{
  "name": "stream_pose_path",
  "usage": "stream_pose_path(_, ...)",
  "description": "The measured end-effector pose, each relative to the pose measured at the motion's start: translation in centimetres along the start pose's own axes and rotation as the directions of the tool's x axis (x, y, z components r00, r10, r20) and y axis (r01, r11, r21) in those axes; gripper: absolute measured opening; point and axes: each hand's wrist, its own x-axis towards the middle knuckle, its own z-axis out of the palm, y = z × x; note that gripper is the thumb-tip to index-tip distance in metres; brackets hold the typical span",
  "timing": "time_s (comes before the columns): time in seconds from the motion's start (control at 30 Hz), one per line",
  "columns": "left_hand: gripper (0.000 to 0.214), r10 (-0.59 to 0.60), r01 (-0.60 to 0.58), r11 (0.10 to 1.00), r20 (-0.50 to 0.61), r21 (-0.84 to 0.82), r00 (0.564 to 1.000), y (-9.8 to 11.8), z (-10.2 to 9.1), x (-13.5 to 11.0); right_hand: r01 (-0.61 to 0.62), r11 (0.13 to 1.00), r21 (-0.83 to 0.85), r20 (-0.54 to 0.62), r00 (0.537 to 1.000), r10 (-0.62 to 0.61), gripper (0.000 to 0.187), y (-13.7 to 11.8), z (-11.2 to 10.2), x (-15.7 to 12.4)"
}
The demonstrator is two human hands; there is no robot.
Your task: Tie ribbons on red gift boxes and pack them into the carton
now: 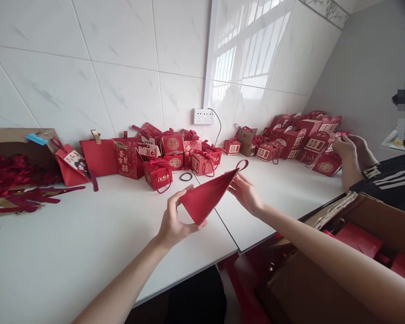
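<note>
A red wedge-shaped paper gift box [207, 198] is held up over the white table, tilted, with its narrow edge toward the upper right. My left hand [175, 220] grips its wide end, fingers on one side and thumb underneath. At the narrow end my right hand [245, 192] pinches the box near a dark red ribbon loop [243, 164]; some of its fingertips are hidden behind the box. Behind it on the table lies a black ring [186, 177]. Close by stands a small red box with a cord handle [158, 173].
Several red gift boxes [173, 143] line the tiled wall, with a bigger pile [300, 135] at the right. Dark red ribbons spill from a carton [43, 134] at the left. Another person's hands [353, 150] work at the right, above an open cardboard box [300, 288] holding red boxes.
</note>
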Motion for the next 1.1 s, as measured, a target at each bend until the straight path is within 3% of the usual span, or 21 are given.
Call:
stream_pose_path(0.07,0.077,0.121,-0.121,0.993,0.005,0.004,0.993,0.0,0.1,-0.2,-0.062,0.997,0.033,0.031,0.998,0.061,0.026,-0.2,-0.1,-0.1)
stream_pose_path(0.13,0.078,0.113,-0.113,0.993,0.002,-0.021,0.994,0.0,0.2,-0.2,-0.087,0.996,0.035,0.038,0.996,0.086,0.025,-0.3,-0.2,-0.2)
stream_pose_path(0.23,0.082,-0.124,0.118,0.984,-0.036,-0.134,0.992,-0.1,0.2,0.1,-0.085,0.996,0.003,0.024,0.996,0.085,0.021,-0.3,-0.4,-0.2)
stream_pose_path(0.3,0.083,-0.317,0.295,0.919,-0.044,-0.263,0.947,-0.2,0.2,0.6,-0.118,0.993,-0.015,0.006,0.993,0.118,0.017,-0.1,-0.5,-0.2)
stream_pose_path(0.37,0.075,-0.460,0.421,0.824,-0.014,-0.380,0.888,-0.3,0.0,1.2,-0.242,0.970,0.004,-0.006,0.970,0.242,0.009,0.1,-0.5,-0.1)
stream_pose_path(0.43,0.066,-0.535,0.499,0.743,0.053,-0.446,0.843,-0.1,-0.3,1.6,-0.423,0.904,0.054,0.009,0.906,0.424,0.004,0.2,-0.5,0.0)
stream_pose_path(0.53,0.057,-0.535,0.541,0.682,0.168,-0.492,0.828,0.5,-0.6,1.8,-0.584,0.808,0.082,0.057,0.812,0.581,0.011,0.2,-0.6,0.2)
stream_pose_path(0.6,0.053,-0.501,0.529,0.674,0.206,-0.516,0.840,1.0,-0.8,1.8,-0.600,0.796,0.074,0.069,0.800,0.597,0.014,0.2,-0.8,0.2)
stream_pose_path(0.97,0.038,-0.482,0.497,0.687,0.180,-0.529,0.858,1.3,-0.8,1.7,-0.551,0.832,0.069,0.033,0.835,0.550,0.015,0.9,-1.2,0.4)
stream_pose_path(1.1,0.038,-0.484,0.507,0.698,0.189,-0.506,0.855,1.2,-0.8,1.8,-0.511,0.858,0.049,-0.008,0.859,0.512,0.008,0.7,-1.0,0.3)
